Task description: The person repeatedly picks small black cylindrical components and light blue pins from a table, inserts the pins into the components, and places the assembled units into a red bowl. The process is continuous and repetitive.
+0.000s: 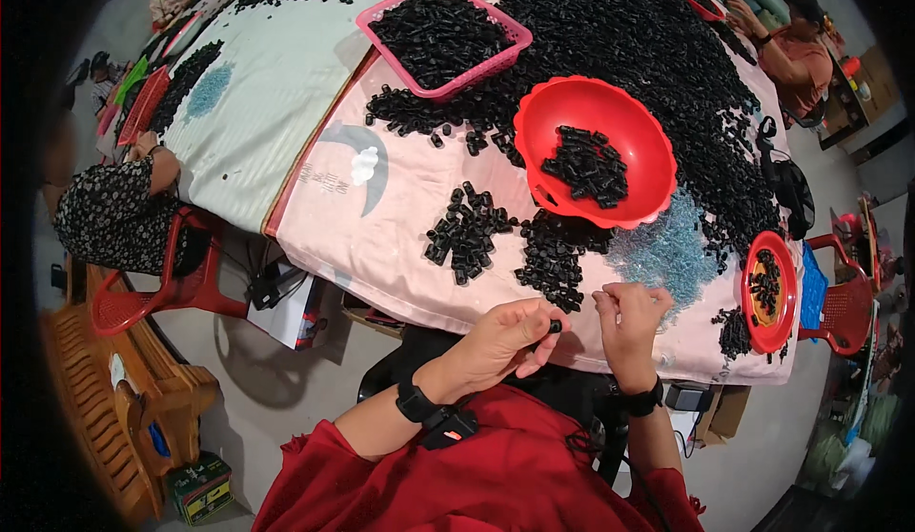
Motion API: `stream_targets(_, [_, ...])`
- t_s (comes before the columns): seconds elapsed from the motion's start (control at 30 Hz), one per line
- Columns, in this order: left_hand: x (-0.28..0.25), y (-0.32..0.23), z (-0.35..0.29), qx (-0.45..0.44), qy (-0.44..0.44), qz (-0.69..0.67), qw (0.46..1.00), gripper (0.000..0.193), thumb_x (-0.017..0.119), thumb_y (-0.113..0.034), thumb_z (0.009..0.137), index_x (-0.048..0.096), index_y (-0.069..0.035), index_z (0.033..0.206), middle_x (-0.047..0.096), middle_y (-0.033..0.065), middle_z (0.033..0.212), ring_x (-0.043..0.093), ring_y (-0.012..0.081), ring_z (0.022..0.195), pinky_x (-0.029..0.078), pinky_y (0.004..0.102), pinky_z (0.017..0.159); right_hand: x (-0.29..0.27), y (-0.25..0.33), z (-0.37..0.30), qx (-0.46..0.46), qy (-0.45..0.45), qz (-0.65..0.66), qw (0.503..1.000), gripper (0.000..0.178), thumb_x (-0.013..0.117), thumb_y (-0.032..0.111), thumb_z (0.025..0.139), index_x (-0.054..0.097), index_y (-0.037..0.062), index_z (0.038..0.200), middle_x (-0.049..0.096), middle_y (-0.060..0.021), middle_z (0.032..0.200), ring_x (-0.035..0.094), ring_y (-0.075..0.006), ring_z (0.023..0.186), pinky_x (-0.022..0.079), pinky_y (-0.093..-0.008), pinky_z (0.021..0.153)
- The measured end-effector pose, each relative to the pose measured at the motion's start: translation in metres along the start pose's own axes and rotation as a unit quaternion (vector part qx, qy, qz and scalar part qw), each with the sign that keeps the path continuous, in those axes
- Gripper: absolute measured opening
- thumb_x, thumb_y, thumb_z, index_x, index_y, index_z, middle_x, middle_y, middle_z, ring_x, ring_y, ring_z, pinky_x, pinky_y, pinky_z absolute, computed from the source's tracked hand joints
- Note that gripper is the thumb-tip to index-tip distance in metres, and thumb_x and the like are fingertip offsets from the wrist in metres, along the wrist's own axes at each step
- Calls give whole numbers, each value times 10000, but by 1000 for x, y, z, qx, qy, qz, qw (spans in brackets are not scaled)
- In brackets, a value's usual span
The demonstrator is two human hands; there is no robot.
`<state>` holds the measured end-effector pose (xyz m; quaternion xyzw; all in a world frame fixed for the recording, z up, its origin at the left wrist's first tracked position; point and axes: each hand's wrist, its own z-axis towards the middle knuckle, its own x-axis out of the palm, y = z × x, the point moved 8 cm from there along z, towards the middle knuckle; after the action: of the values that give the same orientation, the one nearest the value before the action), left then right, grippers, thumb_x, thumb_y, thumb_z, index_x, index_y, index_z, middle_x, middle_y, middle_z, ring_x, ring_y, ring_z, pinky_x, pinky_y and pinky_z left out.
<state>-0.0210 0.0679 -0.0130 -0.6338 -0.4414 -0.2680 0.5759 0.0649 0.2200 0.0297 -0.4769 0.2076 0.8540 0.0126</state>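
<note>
Above the near edge of the table, my left hand (510,339) is closed with a small black cylindrical piece (556,326) between thumb and fingers. My right hand (631,320) is a little to its right, fingers curled and pinched; whatever they hold is too small or hidden to make out. Just beyond the right hand spreads a heap of small clear-bluish pieces (672,251). Loose black pieces (553,260) lie in a cluster in front of my hands, and another cluster (467,232) sits to its left. A red scalloped bowl (653,141) holds several more black pieces.
A pink basket (519,41) full of black pieces stands farther back. Black pieces cover much of the far table (610,27). A small red tray (784,313) is at the right edge. Red plastic chairs (181,289) and other people (796,55) surround the table.
</note>
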Motion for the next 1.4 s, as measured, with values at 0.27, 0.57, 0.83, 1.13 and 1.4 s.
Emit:
stream_targets(0.27, [-12, -2, 0, -12, -29, -5, 999, 551, 571, -511, 1069, 615, 3, 1262, 651, 53, 923, 605, 105, 652, 474, 230, 496, 10, -3, -3, -7, -19, -10, 1000, 193, 809, 89, 890, 636, 86, 976, 687, -43, 894, 616, -253, 827, 361, -435, 913])
stream_targets(0.57, [-14, -88, 25, 41, -130, 169, 976, 383, 543, -346, 1134, 612, -32, 1342, 662, 76, 1170, 678, 115, 870, 545, 238, 594, 14, -5, -5, -12, -31, -1, 999, 176, 804, 79, 894, 649, 86, 977, 675, -51, 874, 623, -249, 823, 369, -441, 911])
stream_targets(0.83, [-5, -145, 127, 63, -126, 332, 933, 390, 563, -358, 1125, 609, -33, 1336, 633, 51, 1244, 641, 129, 1097, 564, 348, 925, 17, -10, -8, -12, -38, 8, 999, 172, 798, 76, 899, 651, 75, 988, 686, -59, 901, 621, -259, 835, 372, -451, 926])
stream_targets(1.13, [10, -152, 111, 100, -172, 354, 914, 395, 566, -356, 1116, 593, -17, 1317, 635, 89, 1289, 677, 163, 1109, 609, 352, 867, 15, -11, -8, -7, -38, 21, 999, 176, 795, 81, 905, 655, 72, 1010, 690, -63, 920, 627, -258, 862, 380, -455, 932])
stream_targets(1.4, [-43, -119, 49, 111, -243, 661, 701, 204, 647, -163, 1030, 650, -2, 1155, 668, 126, 1116, 732, 231, 863, 580, 363, 670, 14, -6, -7, -13, -52, 36, 998, 163, 780, 41, 905, 661, 64, 1013, 667, -57, 914, 599, -247, 810, 387, -435, 899])
